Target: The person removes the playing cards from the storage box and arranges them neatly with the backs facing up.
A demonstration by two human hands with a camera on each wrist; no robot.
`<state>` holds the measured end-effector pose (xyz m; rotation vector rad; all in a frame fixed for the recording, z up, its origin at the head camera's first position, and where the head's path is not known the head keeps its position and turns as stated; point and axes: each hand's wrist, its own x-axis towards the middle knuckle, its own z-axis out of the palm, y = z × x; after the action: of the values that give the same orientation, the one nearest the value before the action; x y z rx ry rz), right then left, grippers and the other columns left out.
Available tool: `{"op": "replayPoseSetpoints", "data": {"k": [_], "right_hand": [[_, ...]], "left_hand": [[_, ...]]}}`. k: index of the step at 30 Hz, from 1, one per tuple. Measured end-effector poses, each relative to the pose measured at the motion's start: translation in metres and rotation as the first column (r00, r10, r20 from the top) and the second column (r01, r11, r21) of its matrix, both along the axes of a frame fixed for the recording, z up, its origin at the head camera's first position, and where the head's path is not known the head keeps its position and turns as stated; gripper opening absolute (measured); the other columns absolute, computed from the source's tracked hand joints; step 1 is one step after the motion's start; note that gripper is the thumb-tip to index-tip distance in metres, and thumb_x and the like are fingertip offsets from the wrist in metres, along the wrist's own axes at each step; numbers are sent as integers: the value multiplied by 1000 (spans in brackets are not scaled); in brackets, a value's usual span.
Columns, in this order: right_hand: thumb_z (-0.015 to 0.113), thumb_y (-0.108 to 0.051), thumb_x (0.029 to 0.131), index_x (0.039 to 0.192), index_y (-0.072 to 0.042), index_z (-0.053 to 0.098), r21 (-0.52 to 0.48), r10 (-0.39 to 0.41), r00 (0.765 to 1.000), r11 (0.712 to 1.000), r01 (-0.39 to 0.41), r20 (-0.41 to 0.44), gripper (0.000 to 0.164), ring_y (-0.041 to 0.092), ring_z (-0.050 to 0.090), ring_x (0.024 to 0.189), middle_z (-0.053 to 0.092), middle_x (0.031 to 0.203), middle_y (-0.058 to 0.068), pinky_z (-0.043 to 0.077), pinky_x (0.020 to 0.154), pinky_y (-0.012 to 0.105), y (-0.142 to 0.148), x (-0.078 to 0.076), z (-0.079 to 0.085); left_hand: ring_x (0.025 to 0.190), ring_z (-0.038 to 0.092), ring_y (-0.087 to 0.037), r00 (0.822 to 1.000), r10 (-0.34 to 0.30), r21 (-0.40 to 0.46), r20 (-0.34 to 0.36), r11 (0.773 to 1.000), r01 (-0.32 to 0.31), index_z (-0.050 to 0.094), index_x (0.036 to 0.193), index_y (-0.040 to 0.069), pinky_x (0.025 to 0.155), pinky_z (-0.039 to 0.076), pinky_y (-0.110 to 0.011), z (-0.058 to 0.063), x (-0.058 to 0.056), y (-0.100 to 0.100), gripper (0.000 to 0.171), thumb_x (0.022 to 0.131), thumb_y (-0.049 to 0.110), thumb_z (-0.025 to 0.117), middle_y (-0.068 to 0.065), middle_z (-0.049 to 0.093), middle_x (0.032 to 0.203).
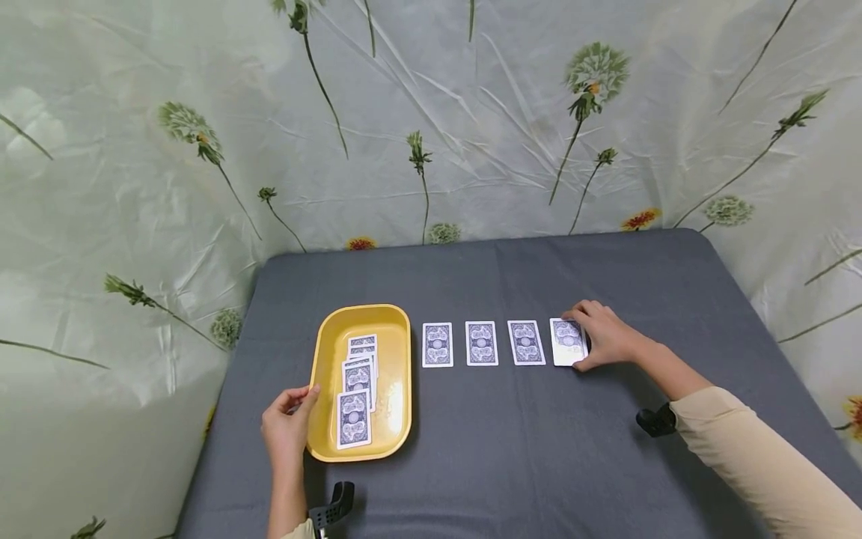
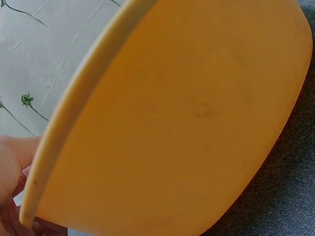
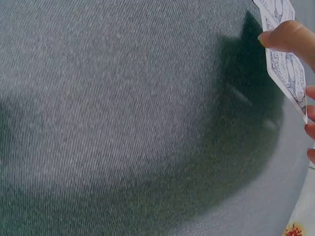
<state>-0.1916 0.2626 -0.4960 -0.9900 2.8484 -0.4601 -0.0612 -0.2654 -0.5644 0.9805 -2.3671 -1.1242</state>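
Pinching the left rim of a yellow tray (image 1: 396,389) between thumb and fingers of the left hand (image 1: 286,423), left of the lower middle of the head view. Resting inside that tray in an overlapping column: playing cards (image 1: 353,419), backs up. Grasping the rightmost card (image 1: 564,340) by its edges with the right hand (image 1: 609,337), right of centre. Lying to its left, around mid-frame, spaced apart in a row: three other cards (image 1: 481,343), backs up. Working over a dark grey cloth (image 1: 498,464).
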Motion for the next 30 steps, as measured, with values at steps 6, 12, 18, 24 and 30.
{"op": "replayPoseSetpoints", "data": {"k": [6,12,18,24,30], "right_hand": [[82,-37,55,116,0,56,20,0,999,1000,-1,52,76,26,45,91,49,105,14,34,76,43,4,-3,-1],[82,-38,53,115,-1,57,18,16,1000,1000,-16,9,76,26,46,90,51,102,12,34,74,43,5,-4,-10],[82,-38,54,118,-4,56,43,-3,999,999,1,35,76,26,46,94,49,101,9,32,79,45,2,-6,-9],[81,-44,56,121,-5,54,89,-2,1000,996,0,23,80,29,47,97,50,103,11,31,84,51,1,-7,-6],[75,-56,62,116,-8,58,71,-76,991,994,84,-107,74,31,53,95,55,104,11,37,79,50,-11,-6,-1]], "left_hand": [[73,51,-11,1000,-1,4,0,1000,1,71,85,17,52,41,-18,-1,1,-1,41,72,56,69,1,62,79],[73,50,-12,1000,4,1,3,1000,-4,70,86,18,52,40,-18,-7,-1,-3,42,72,58,68,0,62,82],[71,50,-12,1000,2,3,-1,1000,-2,70,86,18,52,41,-18,-8,-1,-3,43,72,58,68,0,63,82],[71,51,-13,1000,1,7,3,1000,-1,70,86,18,52,41,-19,-11,-1,-5,43,71,59,68,0,63,83],[68,49,-11,1000,-17,43,14,999,16,70,87,12,49,38,-18,16,1,5,43,74,53,69,-2,61,81]]}}
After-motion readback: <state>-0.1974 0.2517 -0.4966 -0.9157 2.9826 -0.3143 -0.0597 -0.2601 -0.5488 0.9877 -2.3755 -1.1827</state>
